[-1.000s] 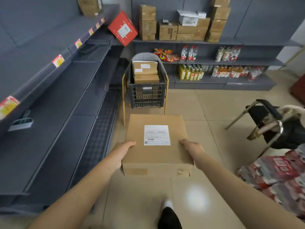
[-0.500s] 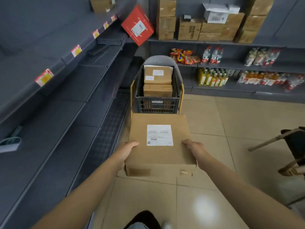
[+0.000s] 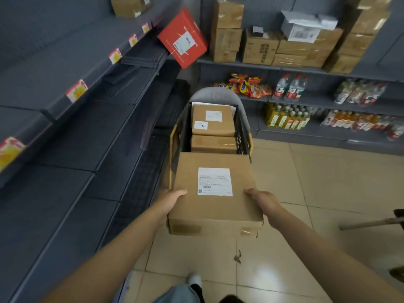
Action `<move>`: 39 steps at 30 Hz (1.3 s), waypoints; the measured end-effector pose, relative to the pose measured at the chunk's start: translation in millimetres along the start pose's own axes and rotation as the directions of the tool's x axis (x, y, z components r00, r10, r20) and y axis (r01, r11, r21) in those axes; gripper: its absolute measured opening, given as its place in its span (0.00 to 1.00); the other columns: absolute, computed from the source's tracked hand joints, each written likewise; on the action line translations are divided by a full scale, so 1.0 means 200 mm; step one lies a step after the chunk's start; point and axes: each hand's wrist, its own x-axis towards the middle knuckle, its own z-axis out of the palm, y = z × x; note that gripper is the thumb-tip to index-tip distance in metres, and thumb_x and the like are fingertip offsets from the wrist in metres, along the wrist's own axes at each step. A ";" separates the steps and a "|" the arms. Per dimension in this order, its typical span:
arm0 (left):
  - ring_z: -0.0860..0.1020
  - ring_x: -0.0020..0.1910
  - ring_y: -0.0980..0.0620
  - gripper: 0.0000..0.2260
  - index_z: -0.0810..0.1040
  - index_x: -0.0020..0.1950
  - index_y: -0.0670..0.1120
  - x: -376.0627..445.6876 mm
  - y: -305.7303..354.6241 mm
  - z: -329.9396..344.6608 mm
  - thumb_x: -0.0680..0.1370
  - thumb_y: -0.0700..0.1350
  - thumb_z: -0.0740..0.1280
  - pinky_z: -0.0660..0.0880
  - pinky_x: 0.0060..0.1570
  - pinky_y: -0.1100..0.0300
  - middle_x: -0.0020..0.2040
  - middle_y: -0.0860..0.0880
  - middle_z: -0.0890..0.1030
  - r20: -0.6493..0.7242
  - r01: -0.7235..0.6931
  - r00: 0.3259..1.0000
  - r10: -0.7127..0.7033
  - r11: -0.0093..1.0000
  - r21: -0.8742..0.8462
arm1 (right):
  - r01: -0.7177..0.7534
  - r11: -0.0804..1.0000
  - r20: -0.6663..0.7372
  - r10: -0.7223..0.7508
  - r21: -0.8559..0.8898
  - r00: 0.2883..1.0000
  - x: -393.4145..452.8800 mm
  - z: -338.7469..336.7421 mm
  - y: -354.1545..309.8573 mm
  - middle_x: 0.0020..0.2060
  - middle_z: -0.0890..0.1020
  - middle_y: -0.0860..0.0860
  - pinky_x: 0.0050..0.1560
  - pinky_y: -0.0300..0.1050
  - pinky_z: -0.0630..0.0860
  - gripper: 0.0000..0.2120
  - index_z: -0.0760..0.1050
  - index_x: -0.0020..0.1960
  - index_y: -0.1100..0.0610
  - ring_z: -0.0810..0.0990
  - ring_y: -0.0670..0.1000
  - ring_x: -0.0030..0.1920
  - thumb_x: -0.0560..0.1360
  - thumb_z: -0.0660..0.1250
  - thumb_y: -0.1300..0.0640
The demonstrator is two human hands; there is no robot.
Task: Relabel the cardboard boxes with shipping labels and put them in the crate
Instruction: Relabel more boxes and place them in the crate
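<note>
Left hand [image 3: 172, 199] and right hand [image 3: 265, 201] grip opposite sides of the labelled cardboard box [image 3: 215, 193], held level just before the crate's [image 3: 241, 136] near rim, likely for lowering onto boxes inside.

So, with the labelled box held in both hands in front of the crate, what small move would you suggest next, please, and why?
Probably carry the box forward over the crate and lower it in: its label is already on, both hands hold its sides, and two boxes already sit inside.
</note>
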 end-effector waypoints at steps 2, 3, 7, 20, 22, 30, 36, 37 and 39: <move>0.82 0.46 0.46 0.13 0.79 0.58 0.40 0.10 0.10 0.00 0.77 0.46 0.67 0.78 0.43 0.58 0.51 0.43 0.83 0.004 0.000 1.000 0.000 1.000 0.002 | 0.007 1.000 -0.011 -0.007 -0.014 1.000 0.10 0.02 -0.09 0.39 0.80 0.48 0.35 0.41 0.72 0.09 0.76 0.41 0.55 0.78 0.47 0.40 0.73 0.70 0.49; 0.82 0.45 0.47 0.13 0.79 0.58 0.40 0.14 0.14 0.00 0.77 0.45 0.67 0.78 0.41 0.59 0.51 0.43 0.83 0.011 0.000 1.000 0.000 1.000 0.004 | -0.001 1.000 -0.011 0.001 -0.019 1.000 0.15 0.03 -0.12 0.40 0.80 0.49 0.37 0.43 0.72 0.10 0.76 0.42 0.55 0.78 0.48 0.40 0.73 0.70 0.49; 0.81 0.45 0.49 0.13 0.78 0.59 0.41 0.34 0.28 0.03 0.78 0.46 0.67 0.75 0.37 0.60 0.51 0.44 0.82 0.013 0.032 0.999 -0.032 0.999 0.020 | -0.031 0.999 0.011 0.031 -0.028 0.999 0.38 0.06 -0.25 0.41 0.81 0.50 0.39 0.44 0.73 0.09 0.77 0.41 0.55 0.79 0.49 0.42 0.73 0.70 0.50; 0.81 0.47 0.51 0.14 0.76 0.61 0.43 0.98 0.69 0.22 0.78 0.47 0.67 0.75 0.38 0.59 0.52 0.46 0.82 -0.029 0.059 0.998 -0.056 0.991 0.119 | -0.122 0.990 0.163 0.134 -0.077 0.978 1.14 -0.01 -0.66 0.46 0.80 0.50 0.37 0.41 0.72 0.15 0.74 0.54 0.58 0.78 0.47 0.44 0.73 0.69 0.50; 0.80 0.50 0.50 0.17 0.75 0.63 0.43 1.05 0.71 0.24 0.77 0.48 0.67 0.75 0.40 0.58 0.54 0.45 0.82 -0.025 0.082 0.997 -0.079 0.990 0.118 | -0.148 0.984 0.167 0.162 -0.096 0.972 1.22 -0.02 -0.70 0.48 0.80 0.51 0.42 0.46 0.76 0.16 0.74 0.55 0.58 0.78 0.49 0.46 0.73 0.70 0.49; 0.78 0.57 0.43 0.21 0.73 0.66 0.43 1.31 0.76 0.20 0.76 0.50 0.68 0.74 0.59 0.46 0.59 0.44 0.80 0.017 0.172 0.984 -0.177 0.970 0.173 | -0.198 0.974 0.223 0.219 -0.113 0.950 1.43 0.00 -0.77 0.54 0.82 0.54 0.38 0.40 0.73 0.19 0.75 0.59 0.61 0.80 0.50 0.50 0.73 0.71 0.51; 0.78 0.54 0.51 0.15 0.74 0.59 0.45 1.50 0.89 0.15 0.74 0.43 0.72 0.75 0.52 0.56 0.56 0.47 0.80 0.043 0.103 0.993 -0.114 0.974 0.200 | -0.168 0.980 0.222 0.188 -0.107 0.957 1.54 0.04 -0.88 0.53 0.82 0.54 0.42 0.39 0.75 0.13 0.76 0.53 0.59 0.80 0.49 0.51 0.71 0.73 0.58; 0.77 0.52 0.53 0.16 0.72 0.59 0.46 1.53 0.91 0.14 0.74 0.42 0.72 0.74 0.50 0.58 0.55 0.49 0.79 0.038 0.083 0.995 -0.093 0.973 0.217 | -0.150 0.981 0.205 0.173 -0.123 0.963 1.56 0.05 -0.90 0.53 0.82 0.54 0.46 0.40 0.75 0.14 0.76 0.53 0.59 0.80 0.50 0.51 0.70 0.75 0.59; 0.76 0.53 0.53 0.20 0.69 0.62 0.47 1.59 0.96 0.12 0.73 0.40 0.72 0.74 0.52 0.58 0.54 0.51 0.77 0.022 0.053 0.998 -0.060 0.970 0.238 | -0.119 0.973 0.158 0.152 -0.200 0.976 1.59 0.07 -0.94 0.53 0.81 0.53 0.53 0.44 0.74 0.20 0.74 0.56 0.60 0.79 0.52 0.53 0.67 0.77 0.60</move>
